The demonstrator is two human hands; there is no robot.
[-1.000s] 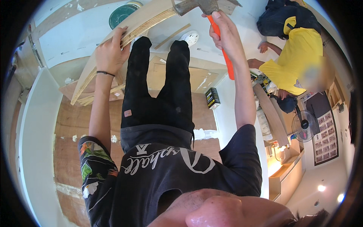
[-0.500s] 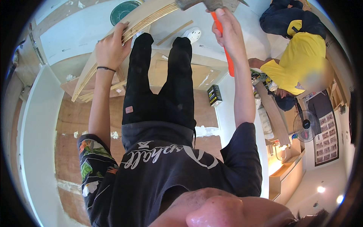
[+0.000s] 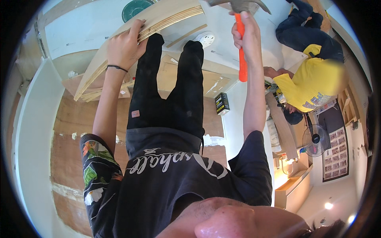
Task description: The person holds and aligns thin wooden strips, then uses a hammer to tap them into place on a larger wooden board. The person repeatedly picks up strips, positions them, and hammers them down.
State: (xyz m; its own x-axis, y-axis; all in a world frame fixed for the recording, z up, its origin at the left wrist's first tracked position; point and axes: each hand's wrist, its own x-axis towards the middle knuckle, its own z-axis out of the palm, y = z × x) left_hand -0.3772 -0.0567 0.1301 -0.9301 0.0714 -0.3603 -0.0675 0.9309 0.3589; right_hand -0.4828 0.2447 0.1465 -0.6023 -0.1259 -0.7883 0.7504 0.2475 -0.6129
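Note:
My left hand (image 3: 126,48) is closed over the edge of a long, curved plywood board (image 3: 174,12), whose layered edge faces me. The board slants from the lower left up to the top of the view, where its far part is cut off. In my right hand (image 3: 251,39) is a claw hammer (image 3: 243,66) with an orange handle, gripped high up near the metal head. The hammer's head is raised just right of the board's end, its claw toward the right, and looks slightly blurred. A gap shows between the head and the board.
A green round tub (image 3: 134,9) stands beyond the board. Cardboard (image 3: 190,77) and thin wood strips lie around my legs, with a small dark box (image 3: 222,104) to the right. Another person in a yellow shirt (image 3: 313,85) crouches at right, near a fan (image 3: 316,139). A white panel (image 3: 37,131) rises at left.
The hammer has moved to the right, and its head is farther from my left hand. The board and my left hand have shifted slightly right in view. Both grips stay the same.

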